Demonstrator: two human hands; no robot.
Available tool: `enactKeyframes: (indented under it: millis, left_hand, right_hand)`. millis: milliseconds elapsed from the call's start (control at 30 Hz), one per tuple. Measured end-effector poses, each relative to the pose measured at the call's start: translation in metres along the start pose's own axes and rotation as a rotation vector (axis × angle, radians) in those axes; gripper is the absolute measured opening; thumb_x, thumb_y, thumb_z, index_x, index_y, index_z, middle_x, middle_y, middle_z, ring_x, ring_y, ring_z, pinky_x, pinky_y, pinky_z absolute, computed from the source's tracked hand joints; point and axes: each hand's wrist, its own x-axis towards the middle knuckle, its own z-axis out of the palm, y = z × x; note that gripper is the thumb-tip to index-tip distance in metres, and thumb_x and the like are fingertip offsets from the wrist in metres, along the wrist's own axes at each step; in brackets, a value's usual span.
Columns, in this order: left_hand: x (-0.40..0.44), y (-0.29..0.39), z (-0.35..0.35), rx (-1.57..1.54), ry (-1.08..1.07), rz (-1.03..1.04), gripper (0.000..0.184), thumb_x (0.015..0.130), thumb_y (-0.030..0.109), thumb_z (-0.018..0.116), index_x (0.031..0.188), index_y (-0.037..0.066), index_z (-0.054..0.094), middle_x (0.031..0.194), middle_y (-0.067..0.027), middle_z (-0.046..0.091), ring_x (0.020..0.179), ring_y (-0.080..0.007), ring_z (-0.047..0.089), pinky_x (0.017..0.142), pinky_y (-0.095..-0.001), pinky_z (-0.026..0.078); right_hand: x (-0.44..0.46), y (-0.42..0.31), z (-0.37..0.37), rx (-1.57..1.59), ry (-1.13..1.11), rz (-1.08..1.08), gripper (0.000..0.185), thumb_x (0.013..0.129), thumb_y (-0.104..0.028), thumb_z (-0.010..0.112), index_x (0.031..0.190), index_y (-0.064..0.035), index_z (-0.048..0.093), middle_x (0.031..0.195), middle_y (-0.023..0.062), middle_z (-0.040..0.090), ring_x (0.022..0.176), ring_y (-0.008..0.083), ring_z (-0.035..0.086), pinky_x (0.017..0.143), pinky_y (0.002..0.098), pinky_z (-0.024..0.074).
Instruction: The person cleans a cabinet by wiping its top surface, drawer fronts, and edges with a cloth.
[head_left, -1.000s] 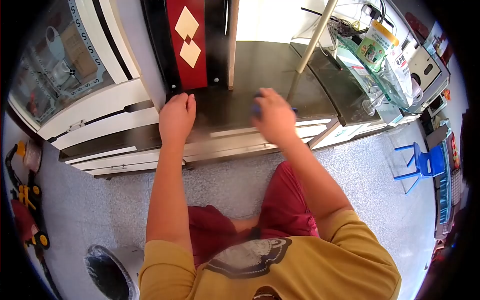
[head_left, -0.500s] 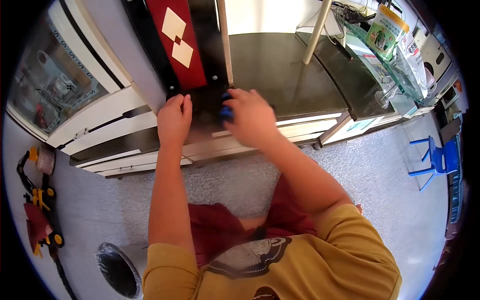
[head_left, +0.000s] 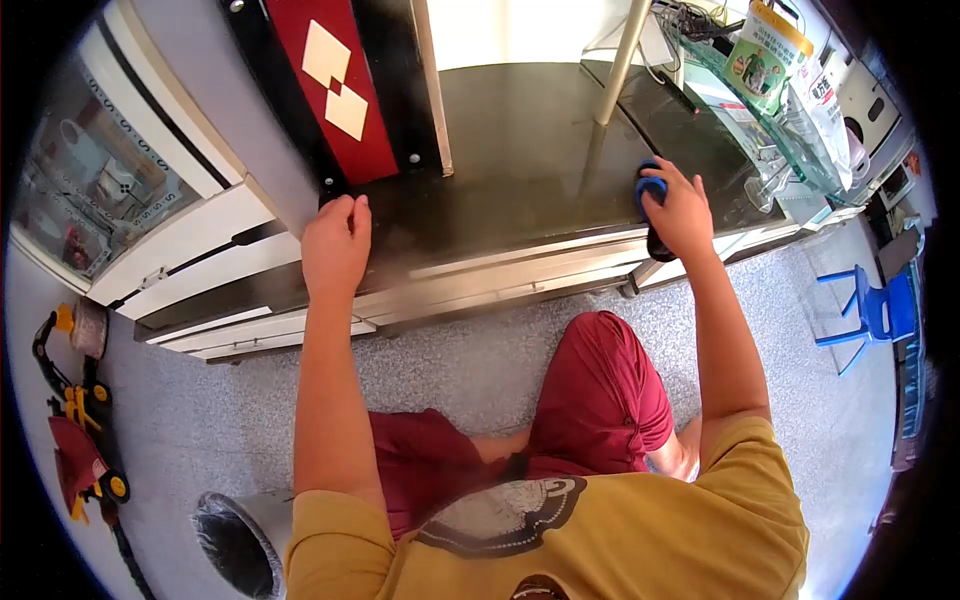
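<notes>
My right hand is at the front edge of the dark glossy counter, right of centre. Its fingers are wrapped round a small blue and black object, whose exact kind I cannot make out. My left hand is curled closed at the counter's left part, just below the foot of a black and red panel with cream diamonds. Whatever may be between the left fingers is hidden.
A pale pole rises from the counter. To its right, a glass shelf bears bags and cables. Below are white drawers. A bin, toy digger and blue chair stand on the floor.
My right hand has moved well to the right along the counter, carrying the blue and black object. My left hand stays below the panel. The view has shifted slightly.
</notes>
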Motion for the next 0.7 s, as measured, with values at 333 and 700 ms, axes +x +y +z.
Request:
enactKeyframes:
  millis: [333, 700]
  left_hand:
    - [-0.002, 0.014, -0.005, 0.027, -0.005, -0.043, 0.033, 0.105, 0.027, 0.060, 0.086, 0.001, 0.062, 0.089, -0.0200, 0.067, 0.083, -0.0443, 0.065, 0.075, -0.0540, 0.053]
    - [-0.001, 0.007, -0.004, -0.058, 0.041, -0.011, 0.035, 0.107, 0.028, 0.059, 0.086, -0.001, 0.060, 0.090, -0.0219, 0.067, 0.084, -0.0465, 0.064, 0.074, -0.0548, 0.051]
  right_hand:
    - [0.005, -0.036, 0.012, -0.126, -0.040, -0.004, 0.045, 0.094, -0.031, 0.072, 0.133, -0.0088, 0.069, 0.158, 0.0159, 0.054, 0.148, 0.0345, 0.048, 0.120, 0.0443, 0.0424]
    - [-0.034, -0.271, 0.040, 0.200, -0.095, -0.491, 0.049, 0.083, -0.033, 0.083, 0.121, -0.0045, 0.072, 0.152, 0.0202, 0.058, 0.142, 0.0376, 0.053, 0.120, 0.0468, 0.0424]
